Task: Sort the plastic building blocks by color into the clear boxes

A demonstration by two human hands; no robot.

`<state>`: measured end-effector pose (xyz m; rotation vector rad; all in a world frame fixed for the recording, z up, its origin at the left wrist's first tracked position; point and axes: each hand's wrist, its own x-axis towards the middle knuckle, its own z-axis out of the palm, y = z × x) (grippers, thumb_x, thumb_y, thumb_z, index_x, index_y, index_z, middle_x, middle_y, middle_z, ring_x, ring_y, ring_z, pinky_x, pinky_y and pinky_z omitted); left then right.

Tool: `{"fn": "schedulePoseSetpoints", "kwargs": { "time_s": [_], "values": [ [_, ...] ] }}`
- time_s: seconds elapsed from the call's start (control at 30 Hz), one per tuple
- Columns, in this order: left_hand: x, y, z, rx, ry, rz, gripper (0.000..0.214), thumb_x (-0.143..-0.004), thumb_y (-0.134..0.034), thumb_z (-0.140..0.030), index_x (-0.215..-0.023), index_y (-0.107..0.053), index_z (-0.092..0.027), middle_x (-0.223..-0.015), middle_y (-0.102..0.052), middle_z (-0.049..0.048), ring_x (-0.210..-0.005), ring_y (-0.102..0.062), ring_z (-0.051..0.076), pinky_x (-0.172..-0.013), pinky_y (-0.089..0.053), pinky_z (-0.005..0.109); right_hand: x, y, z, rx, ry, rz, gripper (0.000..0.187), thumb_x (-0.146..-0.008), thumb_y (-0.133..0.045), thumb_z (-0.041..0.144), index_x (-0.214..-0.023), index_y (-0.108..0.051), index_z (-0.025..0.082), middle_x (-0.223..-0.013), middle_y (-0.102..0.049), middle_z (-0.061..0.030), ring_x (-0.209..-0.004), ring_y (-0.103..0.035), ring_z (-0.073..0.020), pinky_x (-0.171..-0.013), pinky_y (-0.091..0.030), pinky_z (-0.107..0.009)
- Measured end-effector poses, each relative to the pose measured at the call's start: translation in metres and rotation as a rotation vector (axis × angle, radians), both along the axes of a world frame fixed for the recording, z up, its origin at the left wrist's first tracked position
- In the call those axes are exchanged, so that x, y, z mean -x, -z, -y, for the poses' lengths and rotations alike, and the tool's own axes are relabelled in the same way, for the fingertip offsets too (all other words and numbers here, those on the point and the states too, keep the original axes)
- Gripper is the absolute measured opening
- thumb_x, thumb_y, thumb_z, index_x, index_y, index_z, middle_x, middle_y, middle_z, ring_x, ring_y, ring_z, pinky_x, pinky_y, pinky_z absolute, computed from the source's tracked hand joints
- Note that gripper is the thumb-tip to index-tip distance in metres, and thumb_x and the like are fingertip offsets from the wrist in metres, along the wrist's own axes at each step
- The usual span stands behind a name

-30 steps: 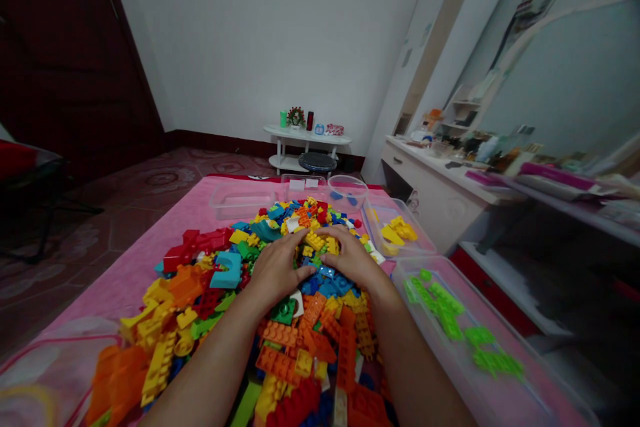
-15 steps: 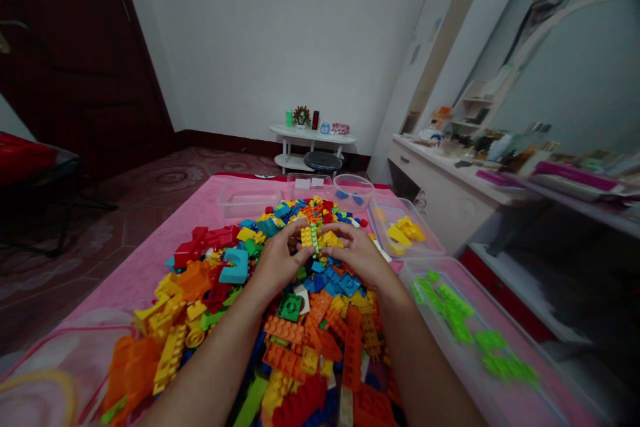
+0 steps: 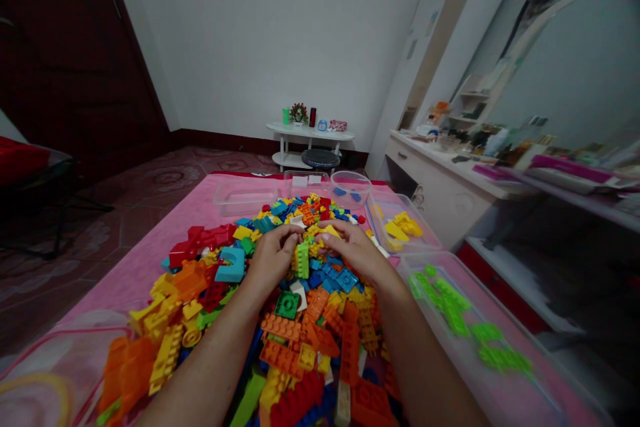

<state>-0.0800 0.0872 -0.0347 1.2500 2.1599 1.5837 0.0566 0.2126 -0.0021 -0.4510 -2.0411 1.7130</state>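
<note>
My left hand (image 3: 274, 252) is over the middle of a big heap of toy building bricks, thumb and fingers curled together. At its fingertips is a lime green studded brick (image 3: 302, 260), standing lengthwise; the fingers partly hide how it is gripped. My right hand (image 3: 356, 250) is a short way to the right, its fingers closed round a yellow brick (image 3: 331, 232). Between the hands lie small yellow pieces. Below them in the heap are blue bricks (image 3: 345, 278), a dark green square brick (image 3: 287, 305) and orange bricks (image 3: 283, 328).
On the right, a clear tray (image 3: 453, 255) holds lime green bricks; behind it another clear box (image 3: 439, 240) holds yellow ones. A round tub (image 3: 351, 177) with blue pieces and a clear tray (image 3: 245, 203) stand at the pink table's (image 3: 195, 203) back. A white dresser (image 3: 440, 180) stands right.
My hands have moved a little apart. The lime green brick, before held between both hands beside yellow pieces, is now lower at my left fingertips. The view has shifted slightly.
</note>
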Motion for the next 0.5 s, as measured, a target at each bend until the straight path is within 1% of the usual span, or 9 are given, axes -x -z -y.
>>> {"fn": "schedulePoseSetpoints", "kwargs": {
  "time_s": [0.1, 0.17, 0.23, 0.3, 0.33, 0.4, 0.43, 0.5],
  "values": [
    [0.0, -0.002, 0.001, 0.021, 0.027, -0.051, 0.028, -0.084, -0.048, -0.037, -0.09, -0.068, -0.017, -0.088, -0.071, 0.0023, -0.08, -0.064, 0.019, -0.074, -0.047, 0.027, -0.004, -0.001, 0.001, -0.295, -0.062, 0.018, 0.034, -0.071, -0.071, 0.027, -0.105, -0.067, 0.021, -0.098, -0.068, -0.002, -0.085, -0.061, -0.0178, -0.077, -0.045, -0.029],
    [-0.002, -0.004, 0.002, 0.038, 0.029, -0.092, 0.028, -0.085, -0.047, -0.038, -0.088, -0.067, -0.018, -0.085, -0.07, 0.0018, -0.077, -0.063, 0.018, -0.071, -0.046, 0.026, -0.005, -0.002, 0.006, -0.501, -0.078, 0.055, 0.041, -0.065, -0.077, 0.028, -0.104, -0.067, 0.023, -0.102, -0.066, -0.003, -0.093, -0.058, -0.0201, -0.084, -0.042, -0.033],
    [-0.005, -0.007, 0.003, 0.034, 0.02, -0.128, 0.027, -0.086, -0.047, -0.037, -0.087, -0.066, -0.018, -0.083, -0.069, 0.0015, -0.077, -0.063, 0.018, -0.07, -0.045, 0.026, -0.003, -0.003, 0.014, -0.69, -0.054, 0.103, 0.047, -0.06, -0.081, 0.031, -0.103, -0.067, 0.022, -0.101, -0.064, -0.0046, -0.097, -0.055, -0.022, -0.085, -0.04, -0.034],
    [-0.008, -0.009, 0.004, 0.025, 0.021, -0.146, 0.026, -0.086, -0.046, -0.036, -0.086, -0.065, -0.018, -0.081, -0.068, 0.001, -0.075, -0.061, 0.017, -0.069, -0.043, 0.025, 0.0, -0.005, 0.023, -0.807, 0.006, 0.144, 0.044, -0.059, -0.081, 0.032, -0.1, -0.067, 0.021, -0.1, -0.062, -0.0055, -0.097, -0.053, -0.0222, -0.083, -0.04, -0.034],
    [-0.009, -0.01, 0.004, 0.02, 0.023, -0.148, 0.026, -0.087, -0.046, -0.036, -0.085, -0.064, -0.018, -0.079, -0.067, 0.0006, -0.074, -0.061, 0.016, -0.068, -0.043, 0.025, 0.001, -0.006, 0.026, -0.825, 0.037, 0.154, 0.041, -0.061, -0.08, 0.032, -0.097, -0.067, 0.02, -0.098, -0.061, -0.0053, -0.096, -0.052, -0.0216, -0.081, -0.04, -0.033],
    [-0.011, -0.012, 0.005, 0.002, 0.025, -0.134, 0.026, -0.087, -0.047, -0.037, -0.083, -0.064, -0.018, -0.076, -0.065, -0.0002, -0.071, -0.059, 0.015, -0.066, -0.042, 0.024, 0.003, -0.007, 0.03, -0.798, 0.081, 0.158, 0.032, -0.063, -0.078, 0.029, -0.09, -0.065, 0.019, -0.093, -0.062, -0.0036, -0.09, -0.054, -0.0189, -0.077, -0.04, -0.03],
    [-0.011, -0.013, 0.005, -0.013, 0.035, -0.114, 0.027, -0.087, -0.048, -0.039, -0.082, -0.063, -0.017, -0.074, -0.064, -0.0002, -0.069, -0.059, 0.015, -0.065, -0.042, 0.024, 0.004, -0.008, 0.03, -0.754, 0.094, 0.156, 0.029, -0.064, -0.077, 0.028, -0.088, -0.064, 0.019, -0.089, -0.062, -0.0022, -0.085, -0.054, -0.0172, -0.074, -0.041, -0.029],
    [-0.011, -0.014, 0.005, -0.053, 0.079, -0.037, 0.029, -0.086, -0.05, -0.042, -0.083, -0.064, -0.017, -0.076, -0.065, 0.001, -0.071, -0.059, 0.016, -0.065, -0.043, 0.024, 0.003, -0.009, 0.026, -0.617, 0.112, 0.141, 0.025, -0.066, -0.074, 0.025, -0.087, -0.061, 0.019, -0.079, -0.061, 0.0009, -0.075, -0.055, -0.014, -0.068, -0.041, -0.026]
  ]
}}
